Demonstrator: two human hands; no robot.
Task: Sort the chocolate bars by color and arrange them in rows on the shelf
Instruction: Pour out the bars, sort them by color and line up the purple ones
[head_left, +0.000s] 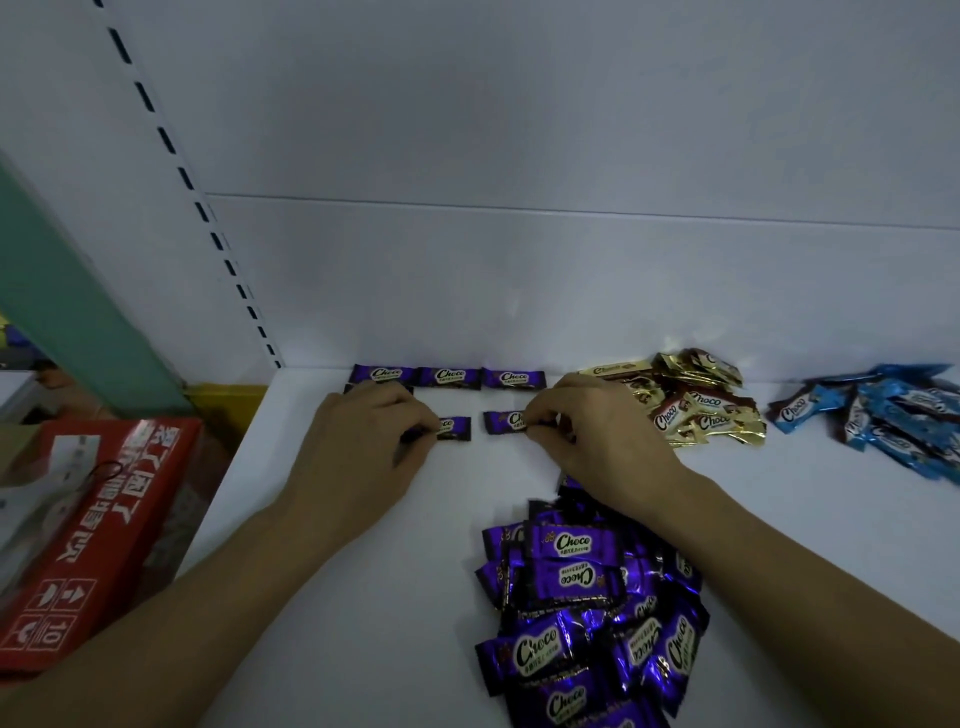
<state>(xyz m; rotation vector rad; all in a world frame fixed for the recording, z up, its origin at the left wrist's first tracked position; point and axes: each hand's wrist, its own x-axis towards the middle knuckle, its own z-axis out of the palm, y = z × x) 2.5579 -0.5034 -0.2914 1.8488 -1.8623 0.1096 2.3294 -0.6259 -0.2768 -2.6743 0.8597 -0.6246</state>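
Observation:
Three purple Choco bars (449, 376) lie in a row against the back wall of the white shelf (363, 545). In front of that row my left hand (363, 441) pinches the left end of a purple bar (453, 428). My right hand (597, 441) pinches the right end of another purple bar (504, 421) beside it. Part of a further bar shows behind my left hand's knuckles. A heap of purple bars (587, 613) lies near the front, below my right forearm. A gold pile (691, 400) and a blue pile (883, 415) sit to the right.
A slotted upright (208, 218) marks the shelf's left end. Left of the shelf stands a red printed carton (104, 519), with a yellow object (223, 402) behind it and a green panel (78, 312) above.

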